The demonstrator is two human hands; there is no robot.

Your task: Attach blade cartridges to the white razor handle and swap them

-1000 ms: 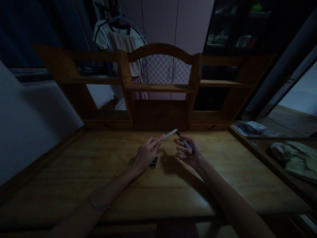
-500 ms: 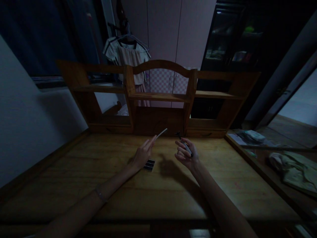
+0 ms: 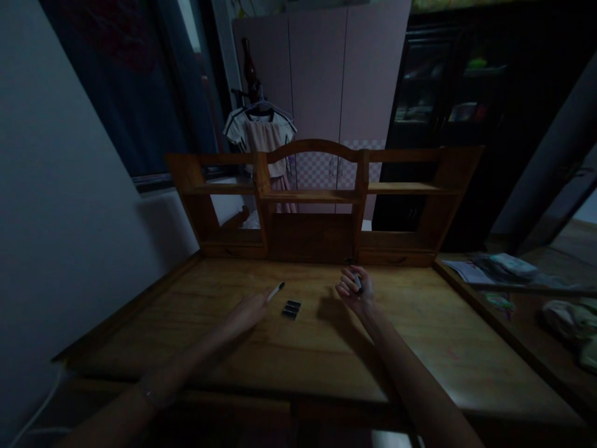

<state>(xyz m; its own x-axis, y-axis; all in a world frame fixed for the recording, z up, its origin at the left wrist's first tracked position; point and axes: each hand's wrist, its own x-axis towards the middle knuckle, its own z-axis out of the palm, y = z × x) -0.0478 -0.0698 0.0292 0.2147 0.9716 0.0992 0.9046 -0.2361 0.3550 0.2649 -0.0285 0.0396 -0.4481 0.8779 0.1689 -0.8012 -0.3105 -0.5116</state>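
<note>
One slim white stick (image 3: 276, 291) with a dark tip shows in the head view, grasped in the left hand (image 3: 254, 309). That hand is low over the left part of the wooden counter (image 3: 298, 354), and the stick points up and to the right from its fingers. Whether the hand rests on the wood, I cannot tell. A thin bracelet (image 3: 150, 396) circles the left wrist.

The right hand (image 3: 357, 289) is raised over the counter, its fingers curled round a light handle (image 3: 357, 283). A small dark head (image 3: 349, 261) shows just above the fist; it is too dim to make out its shape. The stick and the handle are well apart.

Between the hands, nearer the left, a small dark pack (image 3: 291, 309) in three rows lies flat on the counter. It is just beside the stick and touches neither hand.

At the back of the counter stands a wooden shelf unit (image 3: 310, 197) with an arched top. Behind it are a pink wardrobe (image 3: 317, 81) and a hanging white shirt (image 3: 237, 127) with dark trim. Papers (image 3: 466, 272) lie beyond the counter's right edge, near some crumpled cloth (image 3: 566, 320).
</note>
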